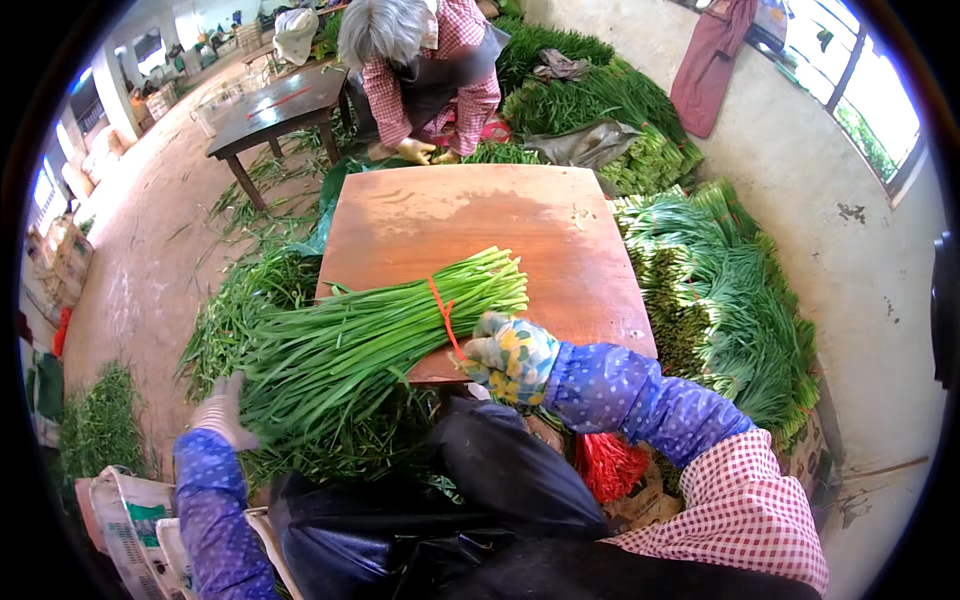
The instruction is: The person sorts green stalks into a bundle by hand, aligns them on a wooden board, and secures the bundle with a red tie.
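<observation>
A bundle of long green stalks, likely garlic chives [352,322], lies across a small wooden table [480,217], its pale cut ends pointing right. Around the stalks near those ends runs a red tie [442,307]. My right hand [514,356], in a flowered glove, is closed at the near side of the bundle with the end of the tie at its fingers. At the leafy end, which hangs past the table's left edge, my left hand [223,416] wears a pale striped glove. Its fingers are apart beside the leaf tips, slightly blurred.
Tied bundles [720,300] are stacked along the wall on the right. Loose leaves [247,315] litter the floor at left. Across the table a person [427,75] bends over, near a dark low table [277,105]. Red ties [609,465] hang below my right arm.
</observation>
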The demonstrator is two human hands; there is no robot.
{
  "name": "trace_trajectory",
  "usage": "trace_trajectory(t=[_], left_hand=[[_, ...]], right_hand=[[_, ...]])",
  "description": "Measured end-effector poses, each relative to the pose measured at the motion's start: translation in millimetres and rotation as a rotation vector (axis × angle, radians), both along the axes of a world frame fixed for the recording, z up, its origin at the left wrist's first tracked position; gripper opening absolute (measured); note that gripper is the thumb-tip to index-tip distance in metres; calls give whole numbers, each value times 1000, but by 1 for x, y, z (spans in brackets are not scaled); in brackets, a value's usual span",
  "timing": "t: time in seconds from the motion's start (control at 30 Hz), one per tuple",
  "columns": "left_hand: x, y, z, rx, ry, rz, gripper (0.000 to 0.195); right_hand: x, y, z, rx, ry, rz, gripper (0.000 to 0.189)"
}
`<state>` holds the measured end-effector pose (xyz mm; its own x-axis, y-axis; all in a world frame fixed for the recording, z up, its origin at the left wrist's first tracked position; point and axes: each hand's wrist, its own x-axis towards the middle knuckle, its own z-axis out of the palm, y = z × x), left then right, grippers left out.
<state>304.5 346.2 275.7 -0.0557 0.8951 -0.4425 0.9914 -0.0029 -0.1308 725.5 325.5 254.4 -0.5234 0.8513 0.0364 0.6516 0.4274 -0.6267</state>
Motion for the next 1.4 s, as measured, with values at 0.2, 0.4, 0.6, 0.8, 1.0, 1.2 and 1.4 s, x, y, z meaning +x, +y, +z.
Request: trace_trajectory(t=[0.2, 0.4, 0.6, 0.8, 1.0, 1.2, 1.4], left_hand=[[99, 11, 71, 787, -343, -357, 67], [260, 61, -21, 325, -261, -572, 115], [275, 78, -46, 201, -349, -398, 99], [277, 68, -19, 126, -206, -333, 114], [281, 51, -9, 217, -138, -454, 105], [277, -18, 27, 442, -268, -1074, 88], [387, -79, 44, 495, -317, -1650, 61]], right_hand=[[-10, 35, -22, -438, 1071, -11, 32], [-31, 44, -5, -798, 1630, -402, 32], [-26, 24, -5, -83, 815, -238, 13], [-23, -56, -80, -329, 737, -181, 14], [-13, -61, -115, -571, 982, -157, 22], [121, -127, -121, -1365, 1410, -192, 40], [179, -132, -81, -950, 1382, -20, 65]])
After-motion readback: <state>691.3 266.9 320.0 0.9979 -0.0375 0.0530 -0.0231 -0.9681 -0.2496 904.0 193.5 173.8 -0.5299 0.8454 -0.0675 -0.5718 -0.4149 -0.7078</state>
